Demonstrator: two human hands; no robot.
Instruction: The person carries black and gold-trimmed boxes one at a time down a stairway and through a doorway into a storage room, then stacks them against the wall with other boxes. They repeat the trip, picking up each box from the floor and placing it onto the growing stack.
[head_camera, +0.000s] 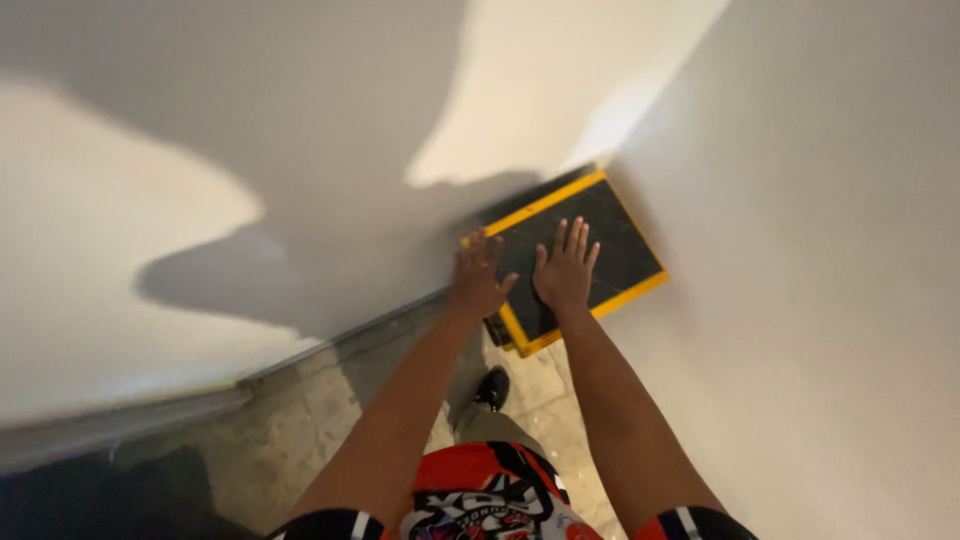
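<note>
White walls (820, 300) meet at a corner above a mottled stone floor (300, 440); black panel with yellow border (620, 250) sits pressed into that corner; left hand (477, 280) on its left edge, right hand (565, 270) flat on its face, fingers spread, clamped on nothing; even palm pressure would serve best; no containers visible; dark shoe (492, 388) below the panel.

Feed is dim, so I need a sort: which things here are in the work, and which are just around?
In hand:
- black panel with yellow edge, in the corner
- left hand on its left edge
- right hand flat on its face

Just around:
- white walls
- stone floor
- black shoe
</note>
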